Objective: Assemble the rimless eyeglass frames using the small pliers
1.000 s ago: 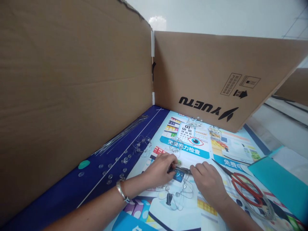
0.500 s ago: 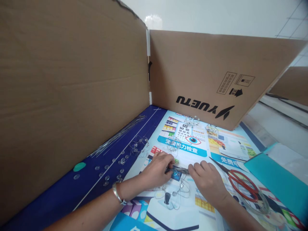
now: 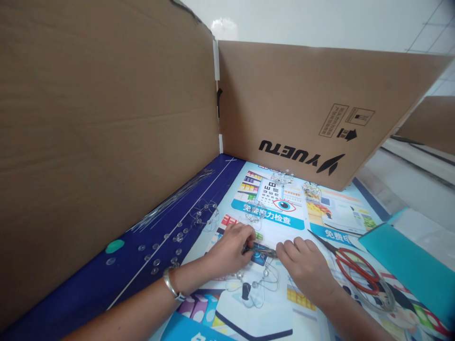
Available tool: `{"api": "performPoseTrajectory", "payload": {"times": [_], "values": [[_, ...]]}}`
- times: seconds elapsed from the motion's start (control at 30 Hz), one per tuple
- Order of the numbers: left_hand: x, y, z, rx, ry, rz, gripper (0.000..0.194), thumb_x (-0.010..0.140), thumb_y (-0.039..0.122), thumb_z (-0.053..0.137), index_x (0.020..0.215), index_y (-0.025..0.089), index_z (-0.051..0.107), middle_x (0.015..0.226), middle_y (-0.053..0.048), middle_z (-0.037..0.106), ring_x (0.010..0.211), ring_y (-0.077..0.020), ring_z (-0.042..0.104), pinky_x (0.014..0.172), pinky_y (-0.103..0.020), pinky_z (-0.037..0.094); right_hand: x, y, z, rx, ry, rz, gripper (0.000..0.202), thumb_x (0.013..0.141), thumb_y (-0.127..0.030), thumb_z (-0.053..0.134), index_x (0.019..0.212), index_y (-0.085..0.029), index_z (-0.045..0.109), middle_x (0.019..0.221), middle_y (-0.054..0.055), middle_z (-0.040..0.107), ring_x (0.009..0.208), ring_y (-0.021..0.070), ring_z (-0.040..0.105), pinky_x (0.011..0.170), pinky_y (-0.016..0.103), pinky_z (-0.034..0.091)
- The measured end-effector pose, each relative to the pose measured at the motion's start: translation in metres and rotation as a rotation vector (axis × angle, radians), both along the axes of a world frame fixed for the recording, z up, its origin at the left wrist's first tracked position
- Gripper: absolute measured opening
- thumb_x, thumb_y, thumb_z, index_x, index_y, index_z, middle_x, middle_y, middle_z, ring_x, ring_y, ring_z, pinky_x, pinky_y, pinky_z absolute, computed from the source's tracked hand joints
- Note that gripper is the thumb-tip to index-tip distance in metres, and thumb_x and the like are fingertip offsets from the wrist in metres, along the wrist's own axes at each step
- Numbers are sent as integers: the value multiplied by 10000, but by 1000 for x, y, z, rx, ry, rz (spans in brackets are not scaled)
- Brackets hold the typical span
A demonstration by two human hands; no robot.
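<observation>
My right hand (image 3: 302,263) is closed around the handles of a pair of pliers (image 3: 268,252), whose jaws point left. My left hand (image 3: 232,246), with a silver bangle (image 3: 172,284) on its wrist, pinches at the tip of those jaws. Its fingers are on a loop of thin wire, part of a beaded wire piece (image 3: 254,285) that hangs or lies just below, with clear beads and petal-like loops. The exact wire end in the jaws is hidden by the left fingers.
Loose clear beads (image 3: 156,262), a green disc (image 3: 114,246) and straight wires (image 3: 170,201) lie on the left. More beaded wire pieces (image 3: 255,210) sit further back. Red-handled scissors (image 3: 357,270) rest by a wire coil (image 3: 386,303) on the right. Cardboard panels (image 3: 302,99) stand behind and left.
The view has shifted slightly. Both hands and the pliers keep nearly the same pose at the wire piece.
</observation>
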State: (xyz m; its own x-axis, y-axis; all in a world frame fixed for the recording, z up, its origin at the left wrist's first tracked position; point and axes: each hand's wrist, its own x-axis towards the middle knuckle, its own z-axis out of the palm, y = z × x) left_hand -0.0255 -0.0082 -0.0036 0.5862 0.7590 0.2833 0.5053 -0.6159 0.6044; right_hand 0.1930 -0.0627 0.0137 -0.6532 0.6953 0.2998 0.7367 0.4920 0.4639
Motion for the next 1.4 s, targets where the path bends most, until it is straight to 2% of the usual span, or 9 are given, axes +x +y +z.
{"api": "performPoseTrajectory", "payload": {"times": [0.43, 0.73, 0.97, 1.17, 1.4], "values": [[0, -2, -2, 39, 11, -30, 239, 651, 25, 488, 831, 182, 470, 799, -6, 531, 792, -177, 457, 740, -302, 353, 11, 8, -13, -38, 108, -53, 153, 831, -136, 485, 951, -174, 571, 742, 28, 500, 722, 174, 391, 642, 340, 266], [-1, -2, -3, 37, -4, -35, 231, 655, 26, 506, 827, 179, 485, 817, -10, 544, 805, -179, 467, 749, -304, 357, 5, 5, -14, -68, 149, -9, 164, 850, -149, 463, 975, -178, 566, 759, 31, 509, 728, 172, 388, 644, 342, 265], [-12, 4, -1, 0, -45, -128, 197, 689, 78, 562, 855, 180, 535, 835, -7, 568, 817, -165, 503, 820, -322, 353, 11, 8, -20, -76, 173, -51, 163, 838, -137, 472, 955, -187, 574, 751, 34, 506, 735, 176, 393, 656, 338, 267], [-12, 6, -5, 48, -32, -168, 185, 696, 46, 537, 821, 183, 542, 796, 1, 572, 833, -166, 499, 825, -318, 344, 11, 9, -19, -67, 164, -37, 151, 835, -134, 473, 928, -195, 576, 731, 28, 496, 723, 171, 393, 662, 327, 273], [-7, 1, -3, 65, -3, -128, 216, 625, -1, 480, 757, 169, 485, 750, -7, 517, 773, -165, 471, 760, -297, 358, 8, 8, -18, -88, 149, -11, 121, 838, -151, 478, 912, -187, 567, 725, 25, 485, 719, 171, 386, 657, 330, 271]]}}
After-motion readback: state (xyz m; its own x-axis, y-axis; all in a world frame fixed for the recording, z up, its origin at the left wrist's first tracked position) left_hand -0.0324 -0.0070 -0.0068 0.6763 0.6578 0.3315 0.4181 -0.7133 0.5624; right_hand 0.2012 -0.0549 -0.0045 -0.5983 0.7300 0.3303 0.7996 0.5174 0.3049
